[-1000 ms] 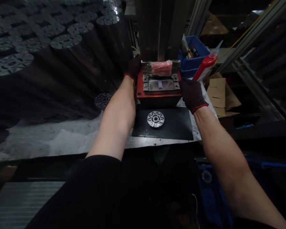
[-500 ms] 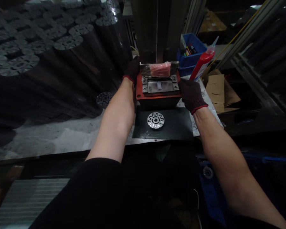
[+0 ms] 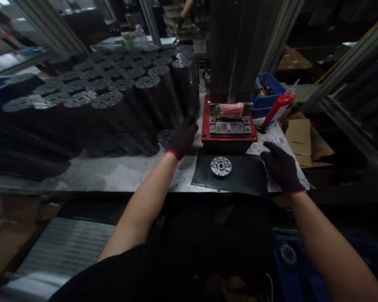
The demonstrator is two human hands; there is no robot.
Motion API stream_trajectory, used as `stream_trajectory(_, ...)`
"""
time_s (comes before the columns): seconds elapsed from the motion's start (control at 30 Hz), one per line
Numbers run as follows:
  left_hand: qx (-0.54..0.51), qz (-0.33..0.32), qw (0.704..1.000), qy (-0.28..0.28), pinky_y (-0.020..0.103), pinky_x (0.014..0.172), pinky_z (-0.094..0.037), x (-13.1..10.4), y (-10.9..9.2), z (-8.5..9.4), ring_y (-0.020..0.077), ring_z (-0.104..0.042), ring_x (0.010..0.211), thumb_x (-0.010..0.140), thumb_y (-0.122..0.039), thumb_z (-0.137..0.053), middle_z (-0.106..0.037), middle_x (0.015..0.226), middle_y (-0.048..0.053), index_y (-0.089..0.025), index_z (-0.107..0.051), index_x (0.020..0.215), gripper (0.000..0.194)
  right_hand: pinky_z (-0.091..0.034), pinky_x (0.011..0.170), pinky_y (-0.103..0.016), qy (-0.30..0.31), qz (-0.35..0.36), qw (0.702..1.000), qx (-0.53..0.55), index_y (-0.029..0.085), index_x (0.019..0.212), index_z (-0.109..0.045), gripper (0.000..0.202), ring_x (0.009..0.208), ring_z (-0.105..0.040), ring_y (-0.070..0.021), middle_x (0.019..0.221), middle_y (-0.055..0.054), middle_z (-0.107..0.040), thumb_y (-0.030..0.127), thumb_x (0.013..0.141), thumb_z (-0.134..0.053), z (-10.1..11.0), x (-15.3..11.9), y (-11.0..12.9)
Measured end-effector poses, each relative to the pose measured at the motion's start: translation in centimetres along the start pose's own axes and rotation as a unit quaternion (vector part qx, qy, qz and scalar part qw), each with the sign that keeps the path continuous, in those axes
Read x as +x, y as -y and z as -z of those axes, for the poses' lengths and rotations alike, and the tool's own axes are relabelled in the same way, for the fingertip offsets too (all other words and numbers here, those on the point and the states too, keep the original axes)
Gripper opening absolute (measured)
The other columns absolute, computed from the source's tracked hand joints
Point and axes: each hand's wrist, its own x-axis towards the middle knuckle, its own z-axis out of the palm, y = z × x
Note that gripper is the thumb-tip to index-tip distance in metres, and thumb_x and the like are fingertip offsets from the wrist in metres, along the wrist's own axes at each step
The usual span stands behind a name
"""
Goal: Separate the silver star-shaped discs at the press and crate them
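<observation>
My left hand (image 3: 183, 136), in a dark glove with a red cuff, is between the red-based press fixture (image 3: 205, 137) and a low slotted disc (image 3: 165, 136), which it partly hides. Its fingers are apart, with nothing seen in them. To the right of the fixture, my right hand (image 3: 280, 165), gloved alike, hovers by the right edge of a dark green mat (image 3: 245, 172). Its fingers are spread and hold nothing. A round slotted metal disc (image 3: 221, 166) lies on the mat. On top of the fixture is a pink wrapped block (image 3: 232, 110).
Tall dark stacks of slotted discs (image 3: 107, 100) crowd the left of the bench (image 3: 119, 172). Behind my right hand stand a red bottle (image 3: 279, 107) with a nozzle and a blue bin (image 3: 272, 86). Cardboard (image 3: 299, 138) lies at right. A person's arm (image 3: 187, 8) shows far back.
Both hands have let go of the fixture's sides. My left hand moved left and toward me, my right hand right and toward me. The camera view has tilted up and turned left.
</observation>
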Motion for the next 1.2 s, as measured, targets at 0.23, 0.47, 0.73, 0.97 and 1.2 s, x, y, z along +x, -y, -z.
stream_trajectory(0.23, 0.192, -0.055, 0.941, 0.274, 0.049, 0.122, -0.055, -12.3, 0.2, 2.7, 0.0348, -0.064, 0.144, 0.085, -0.052, -0.089, -0.063, 0.162, 0.011, -0.026, -0.055, 0.162, 0.088, -0.056, 0.113, -0.064, 0.196, 0.291, 0.929, -0.116, 0.025, 0.15, -0.07, 0.074, 0.139, -0.065, -0.0455, 0.157, -0.019, -0.066, 0.072, 0.093, -0.076, 0.7, -6.1, 0.2)
stream_trajectory(0.47, 0.289, -0.102, 0.9, 0.309, 0.057, 0.132, -0.043, -10.9, 0.5, -2.1, 0.0408, -0.05, 0.159, 0.073, -0.048, -0.101, -0.049, 0.174, 0.016, -0.024, -0.044, 0.169, 0.115, -0.048, 0.116, -0.07, 0.223, 0.281, 0.913, -0.192, 0.02, 0.155, -0.066, 0.079, 0.151, -0.054, -0.0495, 0.165, -0.022, -0.058, 0.069, 0.095, -0.076, 1.1, -6.0, -0.2)
stream_trajectory(0.73, 0.311, -0.088, 0.91, 0.26, 0.057, 0.119, -0.055, -9.8, 1.8, -3.4, 0.0405, -0.067, 0.136, 0.072, -0.055, -0.099, -0.07, 0.149, 0.015, -0.02, -0.063, 0.153, 0.096, -0.048, 0.121, -0.066, 0.222, 0.306, 0.911, -0.164, 0.016, 0.154, -0.066, 0.073, 0.152, -0.055, -0.0462, 0.161, -0.022, -0.061, 0.065, 0.1, -0.071, 1.2, -5.6, -0.8)
stream_trajectory(0.97, 0.315, -0.079, 0.915, 0.239, 0.059, 0.12, -0.055, -10.1, 1.9, -4.1, 0.042, -0.065, 0.139, 0.069, -0.056, -0.1, -0.068, 0.152, 0.014, -0.023, -0.063, 0.152, 0.096, -0.045, 0.128, -0.067, 0.238, 0.296, 0.916, -0.131, 0.017, 0.157, -0.064, 0.067, 0.158, -0.05, -0.0431, 0.165, -0.019, -0.059, 0.057, 0.104, -0.069, 1.6, -5.0, -1.8)
stream_trajectory(1.2, 0.325, -0.077, 0.908, 0.253, 0.057, 0.123, -0.051, -9.5, 1.4, -4.3, 0.0424, -0.063, 0.142, 0.068, -0.056, -0.101, -0.067, 0.154, 0.015, -0.021, -0.064, 0.153, 0.1, -0.042, 0.131, -0.069, 0.243, 0.282, 0.923, -0.098, 0.021, 0.159, -0.062, 0.065, 0.162, -0.045, -0.0419, 0.166, -0.017, -0.058, 0.05, 0.102, -0.071, 1.5, -4.0, -2.7)
